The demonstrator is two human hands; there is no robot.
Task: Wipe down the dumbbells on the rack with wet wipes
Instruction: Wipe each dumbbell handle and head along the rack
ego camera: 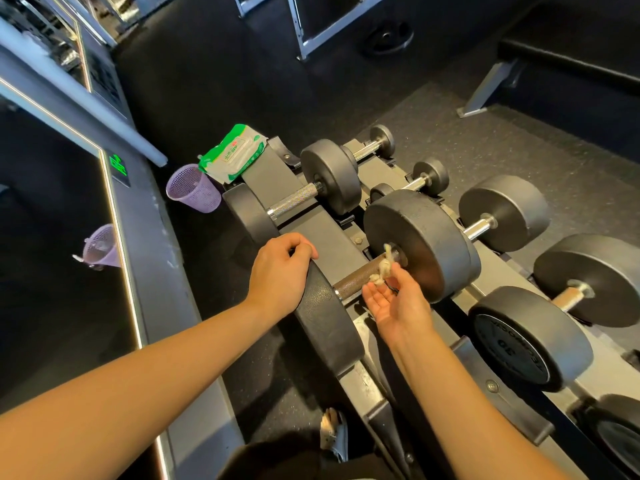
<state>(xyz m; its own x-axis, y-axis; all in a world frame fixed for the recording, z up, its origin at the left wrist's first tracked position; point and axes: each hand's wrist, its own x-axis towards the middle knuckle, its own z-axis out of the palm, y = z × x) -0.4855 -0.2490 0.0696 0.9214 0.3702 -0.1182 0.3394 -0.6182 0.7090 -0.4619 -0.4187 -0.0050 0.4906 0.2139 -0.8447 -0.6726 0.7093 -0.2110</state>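
Dumbbell (349, 283) up front lies across the near end of the slanted rack (363, 386), just beyond a light shoe (335, 436) on the dark floor. Left grip (280, 271) sits on top of its left head (325, 330), fingers curled over the rim and holding it. Right grip (398, 301) comes in palm up under the bar, thumb and forefinger pinching a crumpled, greyed wet wipe (382, 268), the other fingers loosely spread. That wipe is pressed on the bar right where it meets the big right head (426, 237). Over to the right, a heavy dumbbell stamped 30 (526, 337) rests in the next cradle, well apart from both grips. Moving up the rack, a second dumbbell with a bright knurled bar (294, 202) lies across the rails. Past it, smaller chrome-handled dumbbells (429, 174) sit in the far cradles. At the rack's far left corner a green-and-white pack of wet wipes (233, 155) rests on the top. Just beside it, down on the floor, stands a purple mesh basket (194, 192), and it shows again in the mirror (52, 237) along the left wall. Farther back, a black weight plate (388, 38) lies flat on the floor, and a dark padded bench (571, 60) crosses the far right.
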